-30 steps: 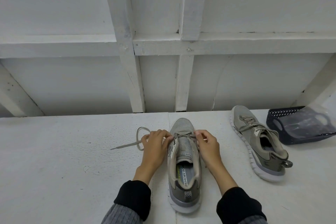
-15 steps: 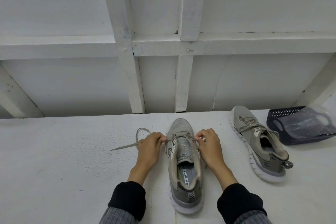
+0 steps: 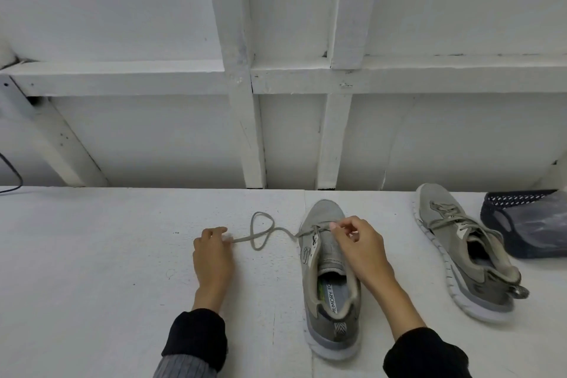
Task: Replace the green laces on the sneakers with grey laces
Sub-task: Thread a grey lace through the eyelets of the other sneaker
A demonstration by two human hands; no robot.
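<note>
A white work surface [image 3: 92, 255] is bounded at the rear by a white framed wall [image 3: 276, 40]. At the far right of the surface, a dark perforated basket [image 3: 527, 224] is located, with the second sneaker [image 3: 460, 255] just beside it on its left; this sneaker is seen fully laced and lies with its toe pointed away from the person.

The near sneaker [image 3: 329, 279] is positioned at centre, toe away, heel toward the person. Its eyelets are almost bare: only one row of lace is seen across the front of the tongue.

The grey lace [image 3: 260, 232] is led out from the left side of that front row and laid across the surface in a single loop.

The left hand [image 3: 213, 255] is now placed well to the left of the near sneaker, whereas half a second earlier it was held against the shoe's left eyelets. The free end of the lace is pinched between its thumb and fingertips, with the remaining fingers curled.

The right hand [image 3: 359, 242] has been kept over the front right eyelets. Its thumb and forefinger are closed in a pinch at the lace row; the part gripped is too small to be identified with certainty. The other fingers are loosely curled.
</note>
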